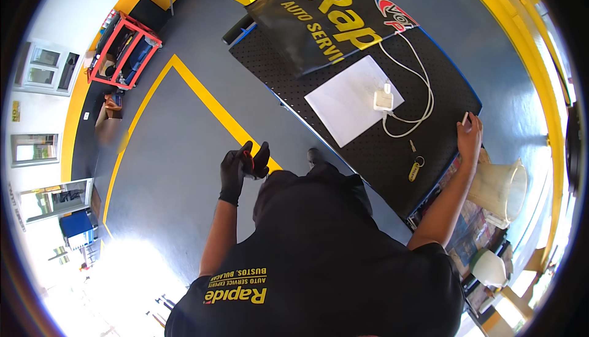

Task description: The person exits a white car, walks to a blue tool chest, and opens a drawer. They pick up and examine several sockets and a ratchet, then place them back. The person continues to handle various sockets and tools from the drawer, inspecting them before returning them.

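My left hand [232, 174], in a black glove, is raised over the floor to the left of my body. Its fingers curl round something dark with a thin red edge, mostly hidden by the glove. At the right edge of the black perforated mat [374, 162], my bare right hand [470, 142] pinches a small white thing [465, 117], too small to name. A white charger [383, 100] rests on a white sheet of paper [340, 113], its white cable [431, 94] looping across the mat. Nearer me lies a key ring with a yellow tag [415, 171].
A black banner with yellow lettering [307, 36] covers the mat's far end. Right of the table stands a translucent bucket [506, 189]. A red tool cart [126, 51] is at the far left. Yellow lines [215, 113] cross the grey floor.
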Motion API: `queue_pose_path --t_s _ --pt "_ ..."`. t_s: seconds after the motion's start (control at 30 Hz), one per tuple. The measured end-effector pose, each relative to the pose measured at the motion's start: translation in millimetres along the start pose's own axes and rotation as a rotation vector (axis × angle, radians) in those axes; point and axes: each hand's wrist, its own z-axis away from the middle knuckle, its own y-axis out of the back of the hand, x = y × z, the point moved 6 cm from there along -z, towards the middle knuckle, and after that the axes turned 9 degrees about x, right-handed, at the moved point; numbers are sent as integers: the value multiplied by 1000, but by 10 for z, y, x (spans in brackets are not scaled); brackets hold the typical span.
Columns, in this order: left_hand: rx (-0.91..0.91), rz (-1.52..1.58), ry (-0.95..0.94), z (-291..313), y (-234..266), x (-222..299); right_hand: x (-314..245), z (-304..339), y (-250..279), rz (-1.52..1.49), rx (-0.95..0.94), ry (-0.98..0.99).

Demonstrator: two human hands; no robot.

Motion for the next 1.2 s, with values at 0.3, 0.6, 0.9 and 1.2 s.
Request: queue_pose_path --t_s 0.3,0.6,0.9,1.2 --pt "-327 281 -1 -1185 82 907 -2438 725 347 -282 272 165" --pt "-692 119 -216 -1741 442 1616 -6175 2872 -895 -952 -578 182" --pt "-784 135 -174 -1972 715 1756 -6422 3164 -1062 -1168 -375 -240" --pt "-684 9 -795 -1227 799 2185 -5890 3670 -547 -1006 -158 -441"
